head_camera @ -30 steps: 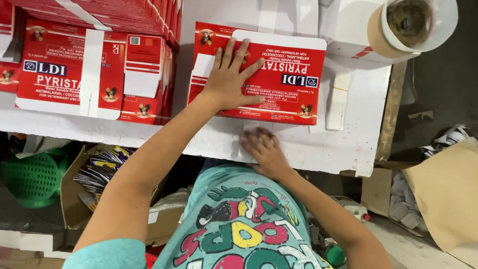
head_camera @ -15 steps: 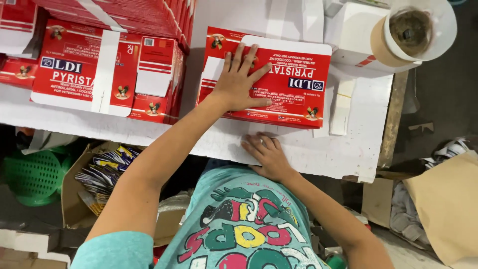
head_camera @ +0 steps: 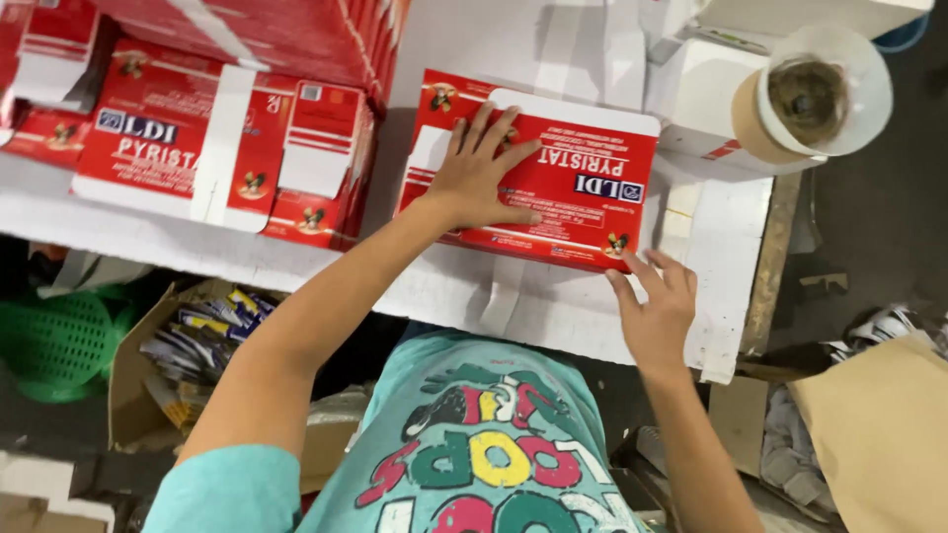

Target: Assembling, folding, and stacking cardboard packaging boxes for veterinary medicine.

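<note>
Left hand (head_camera: 481,168) lies flat and open on the red flattened carton (head_camera: 568,188); the carton's long axis runs left-right across frame centre; open right hand (head_camera: 657,311) fingers its lower right corner.

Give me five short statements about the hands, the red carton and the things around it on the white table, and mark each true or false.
1. The left hand lies flat on top of the red carton. True.
2. The right hand grips the roll of tape. False: it is at the carton's near right corner, and the roll sits apart at the table's far right.
3. The red carton stands upright on end. False: it lies flat on the white table.
4. More red cartons lie to the left of the one being handled. True.
5. A green basket rests on the table. False: it sits below the table's edge, at lower left.
</note>
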